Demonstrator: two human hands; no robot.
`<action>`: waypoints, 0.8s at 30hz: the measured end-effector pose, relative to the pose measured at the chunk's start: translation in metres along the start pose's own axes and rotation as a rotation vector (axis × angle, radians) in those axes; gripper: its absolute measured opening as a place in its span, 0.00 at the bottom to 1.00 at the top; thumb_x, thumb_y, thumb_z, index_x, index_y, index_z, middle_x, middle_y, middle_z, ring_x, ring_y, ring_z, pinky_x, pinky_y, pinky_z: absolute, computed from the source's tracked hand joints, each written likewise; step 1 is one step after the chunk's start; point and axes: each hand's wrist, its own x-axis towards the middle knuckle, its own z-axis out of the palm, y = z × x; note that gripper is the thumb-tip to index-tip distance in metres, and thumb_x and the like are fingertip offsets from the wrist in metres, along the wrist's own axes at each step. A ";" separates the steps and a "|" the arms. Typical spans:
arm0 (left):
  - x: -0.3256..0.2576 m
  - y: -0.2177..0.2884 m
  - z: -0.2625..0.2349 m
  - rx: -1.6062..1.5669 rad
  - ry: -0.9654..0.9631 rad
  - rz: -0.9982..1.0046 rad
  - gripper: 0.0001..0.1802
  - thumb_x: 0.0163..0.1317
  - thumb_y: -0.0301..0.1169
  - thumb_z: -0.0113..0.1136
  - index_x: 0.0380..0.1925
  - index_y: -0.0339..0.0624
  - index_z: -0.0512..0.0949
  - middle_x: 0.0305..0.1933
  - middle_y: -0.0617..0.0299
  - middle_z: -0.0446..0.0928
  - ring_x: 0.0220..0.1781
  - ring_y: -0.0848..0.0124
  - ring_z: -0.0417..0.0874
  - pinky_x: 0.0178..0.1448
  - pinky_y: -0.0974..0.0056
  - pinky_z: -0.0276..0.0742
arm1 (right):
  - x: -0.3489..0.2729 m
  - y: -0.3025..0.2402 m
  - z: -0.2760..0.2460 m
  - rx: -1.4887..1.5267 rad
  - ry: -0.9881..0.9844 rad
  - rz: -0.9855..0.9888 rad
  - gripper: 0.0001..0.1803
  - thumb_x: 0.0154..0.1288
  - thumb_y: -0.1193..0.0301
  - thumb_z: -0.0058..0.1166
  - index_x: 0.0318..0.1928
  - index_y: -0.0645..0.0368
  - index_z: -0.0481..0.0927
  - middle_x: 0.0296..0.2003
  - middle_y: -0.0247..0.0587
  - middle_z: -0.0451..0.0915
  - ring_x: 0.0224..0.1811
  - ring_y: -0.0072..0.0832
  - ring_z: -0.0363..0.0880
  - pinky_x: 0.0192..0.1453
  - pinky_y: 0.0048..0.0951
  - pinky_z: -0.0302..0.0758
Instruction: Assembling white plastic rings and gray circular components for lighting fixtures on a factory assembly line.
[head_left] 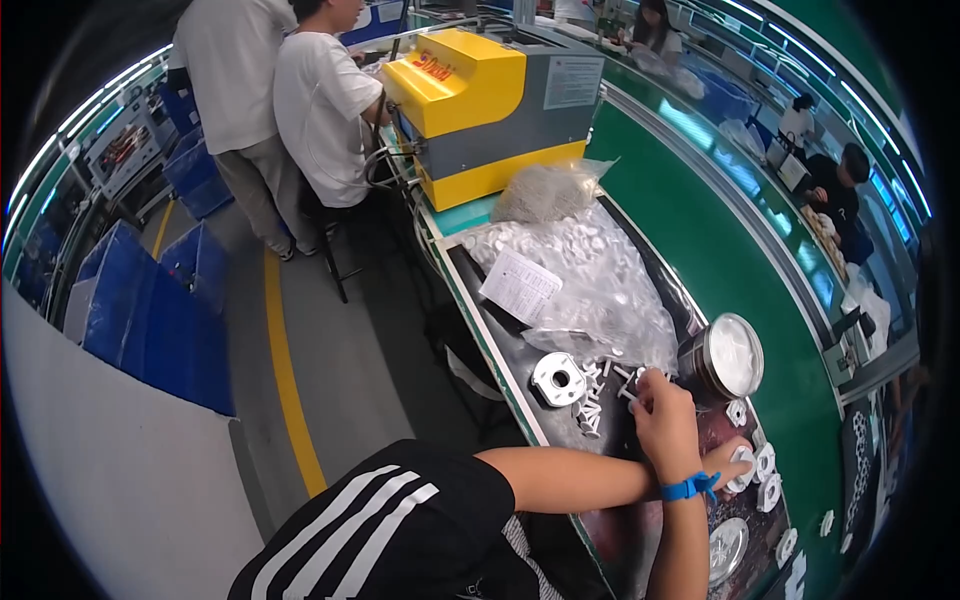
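Observation:
My arms cross, the left forearm running under the right wrist, which wears a blue band [688, 487]. My left hand [722, 458] is closed on a white round plastic part [741, 472] near the table's right edge. Further to the left, the fingers of my right hand [665, 412] pinch a small white plastic pin [628, 392] beside a loose pile of similar pins [590, 408]. A larger white disc-shaped piece with a central hole [559, 380] lies just left of that pile. Several more white round parts [768, 492] lie around my left hand.
An open tin [735, 355] stands beyond my hands. Behind the pins are a clear bag of white parts [600, 285], a paper slip [521, 287] and a yellow-grey machine [490, 110]. A clear round lid [728, 550] lies nearby. Green conveyor [700, 230] runs right; people work beyond.

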 end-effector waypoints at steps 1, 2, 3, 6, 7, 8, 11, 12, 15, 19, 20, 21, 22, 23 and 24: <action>0.002 0.000 -0.002 0.006 0.003 0.010 0.18 0.65 0.31 0.56 0.54 0.46 0.66 0.34 0.56 0.76 0.23 0.68 0.80 0.20 0.63 0.76 | -0.003 0.003 -0.002 -0.029 -0.011 0.024 0.09 0.51 0.83 0.58 0.33 0.65 0.74 0.27 0.55 0.79 0.33 0.52 0.80 0.37 0.45 0.74; 0.004 -0.001 -0.003 0.016 0.026 0.003 0.18 0.65 0.31 0.57 0.54 0.46 0.66 0.34 0.56 0.76 0.23 0.67 0.80 0.20 0.63 0.77 | -0.003 0.004 -0.003 -0.058 -0.020 0.051 0.09 0.51 0.84 0.58 0.34 0.65 0.75 0.27 0.55 0.79 0.34 0.51 0.81 0.37 0.44 0.75; 0.006 -0.002 -0.004 0.025 0.047 -0.006 0.19 0.65 0.31 0.57 0.54 0.46 0.66 0.34 0.57 0.76 0.24 0.67 0.80 0.21 0.64 0.78 | -0.004 0.003 -0.007 -0.043 -0.035 0.062 0.10 0.51 0.84 0.59 0.35 0.66 0.75 0.28 0.55 0.80 0.33 0.50 0.82 0.37 0.43 0.76; -0.001 0.009 0.004 0.031 0.081 0.029 0.19 0.65 0.31 0.58 0.54 0.46 0.67 0.34 0.57 0.76 0.24 0.67 0.80 0.21 0.63 0.79 | -0.006 0.021 -0.013 -0.033 0.013 0.029 0.09 0.51 0.84 0.59 0.35 0.67 0.76 0.29 0.55 0.81 0.34 0.50 0.82 0.38 0.42 0.78; 0.000 0.006 0.002 0.037 0.074 0.027 0.19 0.65 0.31 0.58 0.54 0.46 0.67 0.34 0.57 0.76 0.24 0.67 0.80 0.21 0.63 0.79 | -0.007 0.021 -0.012 -0.034 0.021 0.031 0.09 0.51 0.84 0.59 0.35 0.67 0.76 0.29 0.55 0.81 0.34 0.50 0.82 0.38 0.42 0.78; 0.005 0.001 -0.004 0.022 0.043 0.018 0.19 0.65 0.32 0.59 0.54 0.47 0.67 0.34 0.57 0.76 0.25 0.68 0.80 0.21 0.64 0.78 | -0.006 0.017 -0.011 0.041 0.038 0.032 0.08 0.52 0.84 0.59 0.34 0.67 0.77 0.30 0.55 0.81 0.34 0.50 0.82 0.39 0.41 0.78; 0.011 -0.010 -0.007 -0.011 0.010 0.071 0.18 0.65 0.33 0.59 0.53 0.47 0.67 0.31 0.58 0.75 0.21 0.67 0.78 0.19 0.63 0.75 | -0.008 0.015 -0.010 0.082 0.081 -0.003 0.07 0.52 0.84 0.59 0.34 0.67 0.78 0.30 0.55 0.81 0.35 0.50 0.82 0.40 0.41 0.78; 0.012 -0.012 -0.007 -0.035 0.013 0.135 0.18 0.65 0.33 0.60 0.52 0.48 0.68 0.28 0.58 0.74 0.18 0.67 0.76 0.17 0.62 0.72 | -0.009 0.015 -0.010 0.046 0.101 -0.039 0.07 0.52 0.84 0.59 0.33 0.67 0.79 0.29 0.55 0.81 0.35 0.50 0.82 0.40 0.42 0.78; -0.005 0.007 -0.003 0.059 0.001 0.009 0.20 0.65 0.35 0.61 0.54 0.47 0.69 0.36 0.58 0.76 0.27 0.69 0.80 0.25 0.65 0.75 | -0.014 0.024 -0.015 -0.062 0.066 -0.035 0.05 0.53 0.83 0.58 0.32 0.65 0.79 0.30 0.54 0.81 0.34 0.50 0.81 0.39 0.43 0.78; -0.005 0.003 -0.006 0.217 0.067 0.194 0.21 0.64 0.38 0.62 0.55 0.47 0.70 0.37 0.60 0.76 0.33 0.70 0.79 0.36 0.65 0.77 | -0.017 0.023 -0.017 -0.203 -0.005 0.000 0.04 0.53 0.82 0.58 0.31 0.63 0.79 0.31 0.52 0.81 0.35 0.50 0.81 0.38 0.44 0.77; -0.022 0.030 0.001 0.262 0.051 0.051 0.22 0.64 0.40 0.62 0.55 0.46 0.71 0.39 0.60 0.76 0.39 0.70 0.79 0.44 0.67 0.75 | -0.018 0.027 -0.019 -0.169 -0.001 0.000 0.04 0.53 0.81 0.58 0.31 0.62 0.79 0.31 0.51 0.81 0.34 0.50 0.81 0.38 0.44 0.76; -0.033 0.048 0.004 0.305 0.042 -0.082 0.22 0.64 0.42 0.62 0.54 0.46 0.71 0.41 0.60 0.76 0.44 0.70 0.78 0.52 0.68 0.72 | -0.019 0.027 -0.019 -0.136 -0.002 -0.012 0.05 0.53 0.81 0.59 0.31 0.62 0.78 0.32 0.50 0.81 0.34 0.49 0.81 0.37 0.44 0.76; -0.030 0.045 0.001 0.307 0.046 -0.079 0.22 0.64 0.42 0.62 0.54 0.46 0.71 0.41 0.60 0.76 0.44 0.70 0.78 0.52 0.68 0.72 | -0.019 0.023 -0.020 -0.134 -0.003 -0.017 0.05 0.53 0.81 0.59 0.31 0.62 0.78 0.32 0.50 0.81 0.34 0.49 0.81 0.37 0.44 0.76; -0.025 0.037 -0.005 0.463 0.048 0.032 0.24 0.64 0.42 0.61 0.55 0.44 0.71 0.45 0.58 0.74 0.51 0.70 0.75 0.58 0.69 0.68 | -0.023 0.014 -0.022 -0.104 0.071 -0.034 0.06 0.52 0.80 0.59 0.32 0.61 0.78 0.31 0.48 0.81 0.33 0.47 0.81 0.38 0.42 0.76; -0.019 0.028 -0.014 0.619 0.050 0.150 0.25 0.64 0.43 0.61 0.55 0.42 0.71 0.50 0.57 0.73 0.57 0.71 0.72 0.63 0.70 0.63 | -0.026 0.002 -0.027 -0.078 0.144 -0.054 0.07 0.52 0.80 0.60 0.33 0.61 0.78 0.31 0.46 0.81 0.32 0.45 0.81 0.38 0.40 0.76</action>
